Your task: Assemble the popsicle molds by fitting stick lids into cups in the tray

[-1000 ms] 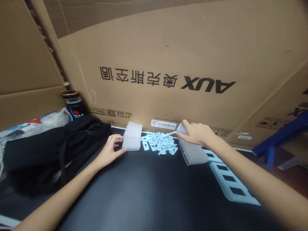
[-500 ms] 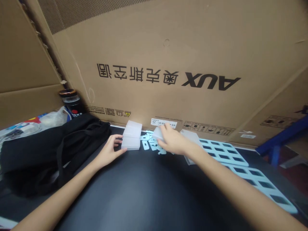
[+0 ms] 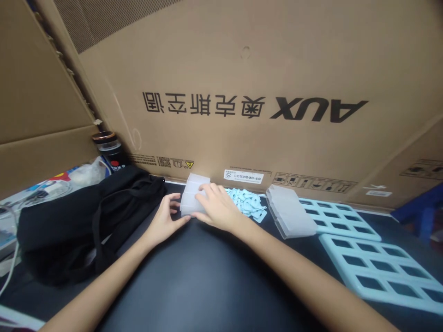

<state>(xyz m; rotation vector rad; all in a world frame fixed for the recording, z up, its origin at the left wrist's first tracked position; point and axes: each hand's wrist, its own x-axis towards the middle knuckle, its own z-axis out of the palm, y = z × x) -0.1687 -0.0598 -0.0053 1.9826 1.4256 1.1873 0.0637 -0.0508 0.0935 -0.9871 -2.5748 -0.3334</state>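
Observation:
Frosted translucent plastic boxes point(image 3: 191, 194) stand in a close row at the back of the black table. My left hand point(image 3: 168, 217) curves round their left side, thumb and fingers apart, thumb tip at the near corner. From the right, my right hand point(image 3: 221, 208) has its fingers and thumb on the nearest box, which it partly covers. Just past that hand lies a heap of small light-blue tag-like pieces point(image 3: 249, 203). More frosted plastic pieces point(image 3: 290, 212) lean together in a stack to the right.
Two light-blue trays with rectangular openings point(image 3: 368, 266) lie at the right. A black cloth bag point(image 3: 69, 226) and a dark tumbler point(image 3: 110, 150) occupy the left. A large cardboard carton point(image 3: 242, 143) walls off the back, and a blue metal leg point(image 3: 420, 212) stands far right.
My right hand has moved left from above the blue pieces, bringing a frosted box to the row. My left hand stays by the row. The view has shifted slightly.

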